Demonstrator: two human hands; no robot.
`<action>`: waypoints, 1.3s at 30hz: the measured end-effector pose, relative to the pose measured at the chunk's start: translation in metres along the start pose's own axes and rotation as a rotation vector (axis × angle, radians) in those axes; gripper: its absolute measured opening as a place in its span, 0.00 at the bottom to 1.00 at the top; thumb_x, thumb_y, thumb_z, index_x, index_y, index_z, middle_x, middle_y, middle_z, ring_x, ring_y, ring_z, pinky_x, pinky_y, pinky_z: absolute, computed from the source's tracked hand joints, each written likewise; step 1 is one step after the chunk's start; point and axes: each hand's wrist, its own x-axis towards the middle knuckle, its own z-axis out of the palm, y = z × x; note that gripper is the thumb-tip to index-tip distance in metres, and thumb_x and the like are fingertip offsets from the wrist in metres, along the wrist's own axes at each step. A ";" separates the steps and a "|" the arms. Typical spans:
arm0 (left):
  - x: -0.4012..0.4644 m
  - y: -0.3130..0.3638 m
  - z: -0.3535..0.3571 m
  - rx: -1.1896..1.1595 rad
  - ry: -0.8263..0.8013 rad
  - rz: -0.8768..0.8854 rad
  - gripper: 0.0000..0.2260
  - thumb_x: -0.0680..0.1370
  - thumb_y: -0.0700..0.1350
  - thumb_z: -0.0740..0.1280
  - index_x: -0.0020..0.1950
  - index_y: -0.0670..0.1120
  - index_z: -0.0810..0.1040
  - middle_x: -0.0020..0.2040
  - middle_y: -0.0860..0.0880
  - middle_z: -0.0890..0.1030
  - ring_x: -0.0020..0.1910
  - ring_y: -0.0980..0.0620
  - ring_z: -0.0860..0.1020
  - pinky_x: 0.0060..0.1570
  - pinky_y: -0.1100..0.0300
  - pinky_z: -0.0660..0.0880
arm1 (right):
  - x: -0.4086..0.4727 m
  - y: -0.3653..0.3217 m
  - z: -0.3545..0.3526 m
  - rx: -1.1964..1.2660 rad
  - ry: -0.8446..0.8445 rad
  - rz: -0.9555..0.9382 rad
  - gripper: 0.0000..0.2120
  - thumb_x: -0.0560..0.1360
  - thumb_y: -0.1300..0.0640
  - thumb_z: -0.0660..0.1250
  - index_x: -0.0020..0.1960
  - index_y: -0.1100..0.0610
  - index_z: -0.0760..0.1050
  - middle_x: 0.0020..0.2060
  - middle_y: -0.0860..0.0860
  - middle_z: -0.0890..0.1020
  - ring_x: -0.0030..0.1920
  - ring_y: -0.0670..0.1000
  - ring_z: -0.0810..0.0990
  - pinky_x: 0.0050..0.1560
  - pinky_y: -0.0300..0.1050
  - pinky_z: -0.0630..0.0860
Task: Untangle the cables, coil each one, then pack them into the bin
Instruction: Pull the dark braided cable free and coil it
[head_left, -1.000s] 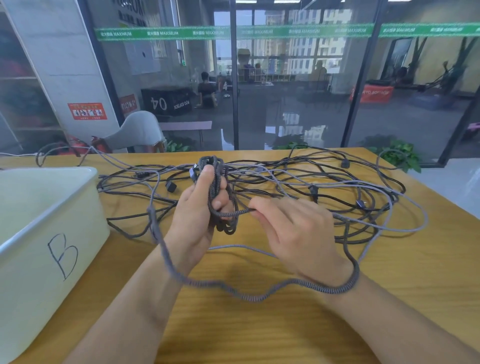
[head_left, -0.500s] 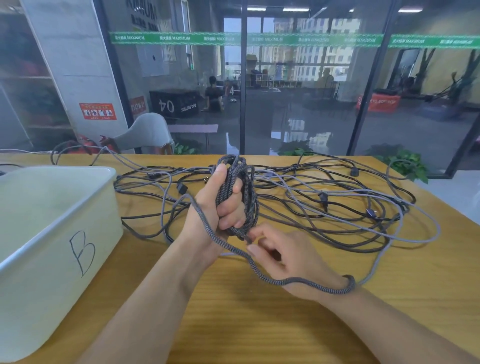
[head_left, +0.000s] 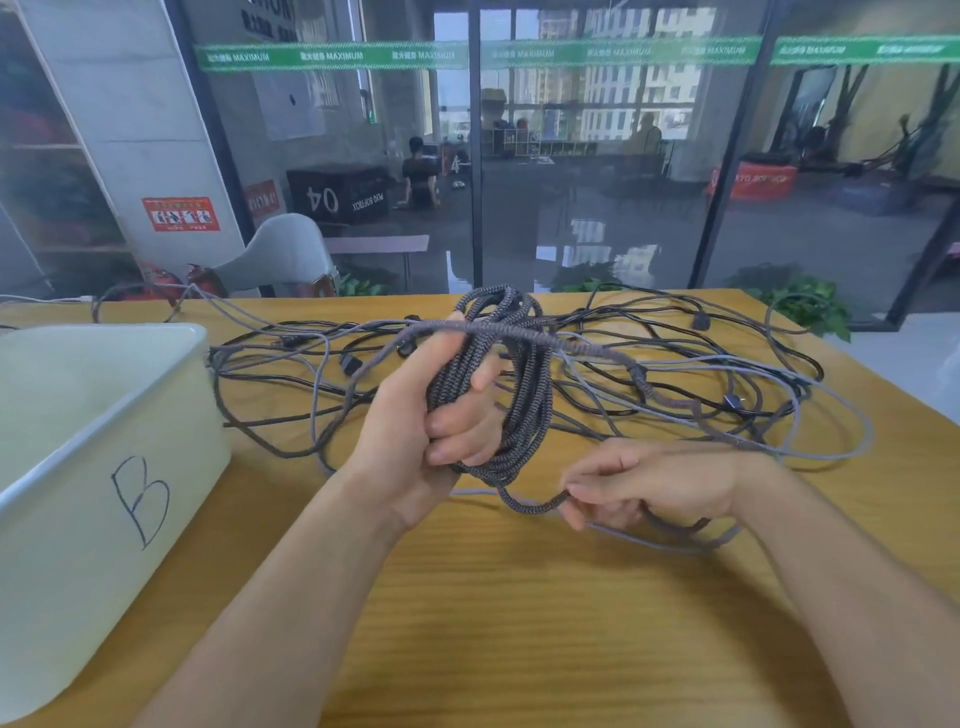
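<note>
Left hand (head_left: 441, 415) clamps the dark braided cable coil (head_left: 519, 395) | right hand (head_left: 649, 488) pinches its tail | tangled grey and black cables (head_left: 727, 384) behind coil remain | white plastic bin (head_left: 104, 415) unpacked, as far as visible.

Single head-worn view, wide-angle, facing forward and down over wooden table (head_left: 519, 623). Close on both forearms rising from bottom edge; left hand (head_left: 415, 431) and right hand (head_left: 654, 483) mid-frame. Bin (head_left: 104, 415) cut off at left edge. Glass wall (head_left: 597, 182) beyond table's far side.
</note>
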 end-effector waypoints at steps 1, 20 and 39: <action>0.000 0.001 0.001 0.015 -0.006 0.010 0.19 0.80 0.57 0.58 0.34 0.48 0.73 0.24 0.53 0.51 0.20 0.53 0.49 0.26 0.58 0.54 | -0.001 0.005 -0.005 0.031 0.010 0.009 0.16 0.84 0.44 0.61 0.47 0.53 0.81 0.34 0.48 0.64 0.35 0.51 0.59 0.36 0.43 0.59; 0.008 -0.012 -0.019 0.413 0.182 0.013 0.21 0.86 0.57 0.57 0.39 0.46 0.72 0.25 0.52 0.58 0.22 0.52 0.55 0.29 0.56 0.58 | -0.017 0.003 -0.044 1.171 0.470 -0.648 0.35 0.80 0.29 0.52 0.73 0.52 0.76 0.67 0.56 0.81 0.62 0.55 0.81 0.62 0.52 0.76; 0.011 -0.012 -0.027 0.203 0.184 0.106 0.23 0.86 0.60 0.55 0.39 0.46 0.72 0.24 0.54 0.56 0.22 0.53 0.53 0.28 0.58 0.57 | 0.007 0.000 -0.008 -0.500 0.630 0.013 0.20 0.83 0.35 0.55 0.58 0.41 0.83 0.52 0.41 0.84 0.55 0.41 0.81 0.61 0.46 0.77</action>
